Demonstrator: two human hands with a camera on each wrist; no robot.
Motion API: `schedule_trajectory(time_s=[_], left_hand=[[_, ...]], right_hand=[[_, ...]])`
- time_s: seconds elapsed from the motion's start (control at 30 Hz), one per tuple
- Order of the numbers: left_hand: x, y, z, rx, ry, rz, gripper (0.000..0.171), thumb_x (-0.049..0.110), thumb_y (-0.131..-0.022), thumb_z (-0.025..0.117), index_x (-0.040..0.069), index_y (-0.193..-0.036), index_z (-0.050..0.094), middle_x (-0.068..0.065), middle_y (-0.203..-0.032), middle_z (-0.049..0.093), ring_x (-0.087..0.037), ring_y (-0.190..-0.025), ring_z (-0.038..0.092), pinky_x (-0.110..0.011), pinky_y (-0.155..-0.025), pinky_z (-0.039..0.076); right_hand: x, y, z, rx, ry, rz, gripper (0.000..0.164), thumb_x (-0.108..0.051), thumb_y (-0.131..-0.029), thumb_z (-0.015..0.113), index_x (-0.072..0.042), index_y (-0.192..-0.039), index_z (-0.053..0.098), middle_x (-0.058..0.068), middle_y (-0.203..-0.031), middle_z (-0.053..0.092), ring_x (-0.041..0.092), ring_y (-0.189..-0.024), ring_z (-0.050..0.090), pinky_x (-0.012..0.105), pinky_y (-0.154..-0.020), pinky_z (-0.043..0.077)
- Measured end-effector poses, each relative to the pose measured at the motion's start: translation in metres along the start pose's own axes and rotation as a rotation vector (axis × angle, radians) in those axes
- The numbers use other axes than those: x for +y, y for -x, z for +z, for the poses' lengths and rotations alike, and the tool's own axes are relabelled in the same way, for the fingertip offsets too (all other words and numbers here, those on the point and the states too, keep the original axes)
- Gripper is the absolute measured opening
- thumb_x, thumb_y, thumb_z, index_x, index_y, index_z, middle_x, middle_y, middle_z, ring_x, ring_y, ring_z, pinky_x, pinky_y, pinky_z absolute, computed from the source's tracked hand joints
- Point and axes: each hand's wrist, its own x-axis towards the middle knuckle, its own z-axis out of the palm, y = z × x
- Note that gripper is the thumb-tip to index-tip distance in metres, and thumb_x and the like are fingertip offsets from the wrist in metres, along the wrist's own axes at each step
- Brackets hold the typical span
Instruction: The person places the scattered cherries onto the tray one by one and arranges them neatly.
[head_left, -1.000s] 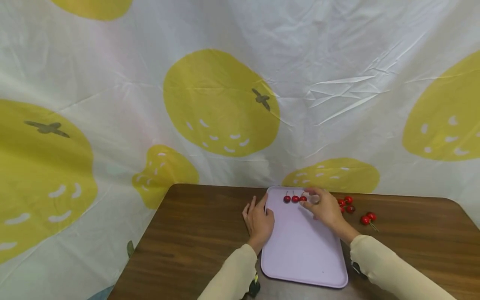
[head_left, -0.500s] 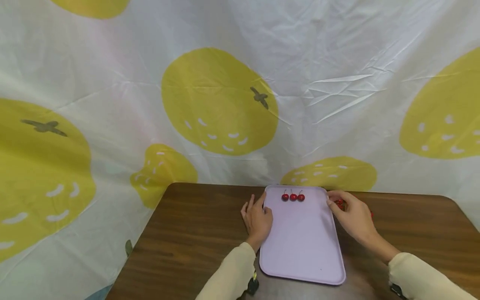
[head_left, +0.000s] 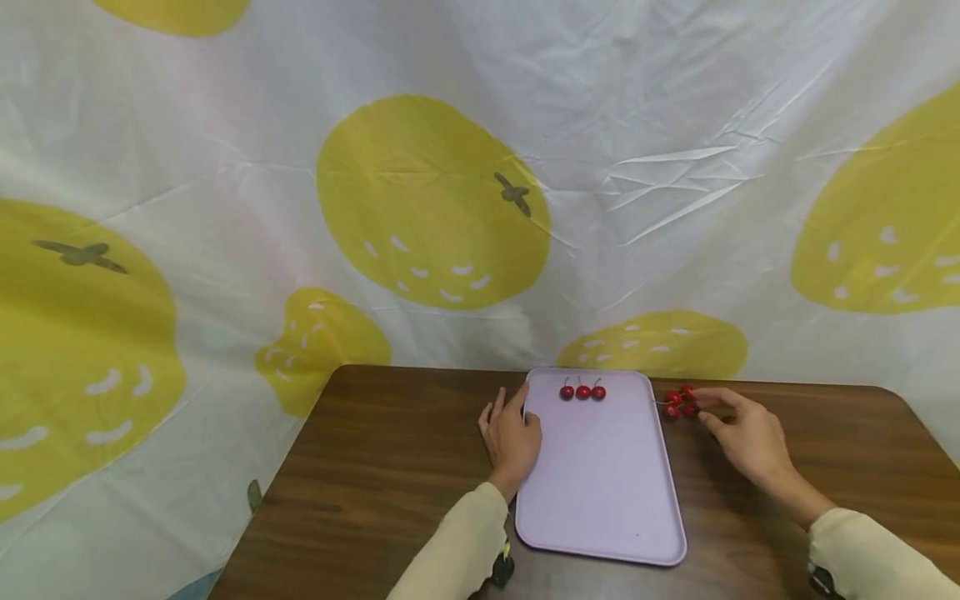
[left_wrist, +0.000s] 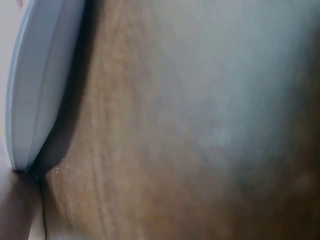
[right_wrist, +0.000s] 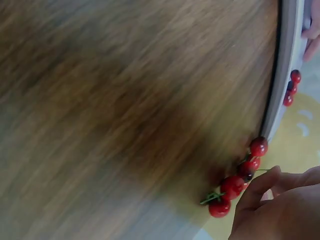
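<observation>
A lilac tray (head_left: pixel 600 492) lies on the table, and three red cherries (head_left: pixel 582 392) stand in a row near its far end, stems pointing away. My left hand (head_left: pixel 512 437) rests along the tray's left edge with fingers extended and thumb over the rim. To the right of the tray is a small group of cherries (head_left: pixel 672 399). My right hand (head_left: pixel 750 437) reaches it from the right, thumb and index finger apart beside the nearest cherries. In the right wrist view, bent fingers sit next to several cherries (right_wrist: pixel 232 186) with green stems; the fingertips are partly hidden.
The brown wooden table (head_left: pixel 405 467) has rounded far corners. Behind it hangs a white cloth (head_left: pixel 637 167) with large yellow fruit prints. The tray's raised rim (left_wrist: pixel 40 90) borders the left wrist view.
My right hand has drawn back from the row on the tray, moving right to the loose cherries. The third cherry in the row is now uncovered. My left hand stays at the tray's edge.
</observation>
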Motion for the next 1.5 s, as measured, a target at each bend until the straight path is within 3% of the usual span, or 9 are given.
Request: schedule_trajectory(time_s=[0.17,0.33,0.5,0.67,0.8,0.87,0.93,1.03,1.5], left_hand=[[0.002,-0.002,-0.001,-0.003,0.006,-0.002,0.047,0.005,-0.096,0.066,0.014,-0.142,0.069,-0.006,-0.134,0.075,-0.033,-0.149,0.053,-0.055,-0.122,0.03],[0.002,-0.003,-0.002,-0.001,0.01,0.005,0.047,0.004,-0.095,0.066,0.013,-0.142,0.069,-0.005,-0.135,0.074,-0.033,-0.149,0.053,-0.056,-0.122,0.03],[0.001,-0.001,0.0,-0.005,0.005,0.0,0.048,0.003,-0.095,0.066,0.013,-0.142,0.069,-0.006,-0.135,0.074,-0.033,-0.149,0.053,-0.057,-0.122,0.03],[0.001,0.002,0.0,-0.005,0.011,-0.005,0.048,0.002,-0.095,0.065,0.012,-0.142,0.069,-0.007,-0.134,0.075,-0.033,-0.149,0.053,-0.057,-0.122,0.03],[0.001,0.005,-0.001,0.009,0.011,0.005,0.048,0.002,-0.094,0.066,0.012,-0.14,0.07,-0.006,-0.132,0.076,-0.034,-0.147,0.054,-0.057,-0.121,0.03],[0.0,0.005,0.0,0.019,0.009,0.014,0.047,0.002,-0.093,0.067,0.012,-0.139,0.071,-0.007,-0.131,0.077,-0.036,-0.146,0.055,-0.058,-0.119,0.031],[-0.001,0.005,0.0,0.021,0.008,0.016,0.047,0.001,-0.093,0.066,0.011,-0.139,0.071,-0.007,-0.131,0.076,-0.036,-0.146,0.055,-0.058,-0.119,0.031],[-0.001,0.004,0.001,0.01,0.012,0.01,0.047,0.002,-0.094,0.066,0.011,-0.14,0.07,-0.007,-0.133,0.075,-0.036,-0.147,0.054,-0.057,-0.12,0.031],[-0.003,0.0,0.004,0.037,-0.002,0.021,0.048,0.003,-0.094,0.066,0.013,-0.14,0.071,-0.006,-0.132,0.076,-0.034,-0.146,0.056,-0.056,-0.12,0.031]], right_hand=[[0.005,-0.003,0.0,-0.08,-0.06,0.063,0.033,-0.011,-0.1,0.068,-0.012,-0.133,0.072,0.021,-0.118,0.077,0.008,-0.04,0.058,0.028,-0.042,0.046],[0.004,-0.007,0.002,-0.11,-0.059,0.128,0.033,-0.015,-0.102,0.066,-0.009,-0.133,0.072,0.03,-0.128,0.071,0.015,-0.041,0.063,0.03,-0.044,0.048],[0.001,-0.01,0.006,-0.136,-0.043,0.177,0.034,-0.02,-0.101,0.068,-0.007,-0.132,0.073,0.033,-0.119,0.072,0.016,-0.042,0.064,0.032,-0.044,0.048],[0.004,-0.011,0.009,-0.166,-0.016,0.208,0.036,-0.025,-0.1,0.069,-0.008,-0.132,0.073,0.021,-0.084,0.078,0.013,-0.04,0.062,0.033,-0.046,0.047],[0.005,-0.013,0.011,-0.202,0.022,0.239,0.039,-0.028,-0.099,0.068,-0.008,-0.133,0.072,0.007,-0.054,0.066,0.016,-0.041,0.064,0.034,-0.048,0.045],[0.005,-0.013,0.012,-0.195,0.054,0.23,0.038,-0.028,-0.098,0.069,-0.008,-0.13,0.074,0.018,-0.066,0.074,0.027,-0.052,0.07,0.035,-0.05,0.044],[0.005,-0.013,0.013,-0.186,0.08,0.218,0.036,-0.028,-0.097,0.07,-0.008,-0.126,0.076,0.029,-0.091,0.078,0.041,-0.07,0.074,0.038,-0.053,0.044],[0.004,-0.014,0.013,-0.169,0.112,0.2,0.032,-0.028,-0.096,0.072,-0.009,-0.122,0.078,0.036,-0.124,0.069,0.057,-0.093,0.069,0.04,-0.056,0.044],[0.004,-0.013,0.017,-0.11,0.108,0.143,0.028,-0.028,-0.094,0.077,-0.006,-0.112,0.078,0.026,-0.114,0.077,0.057,-0.1,0.069,0.048,-0.065,0.047]])
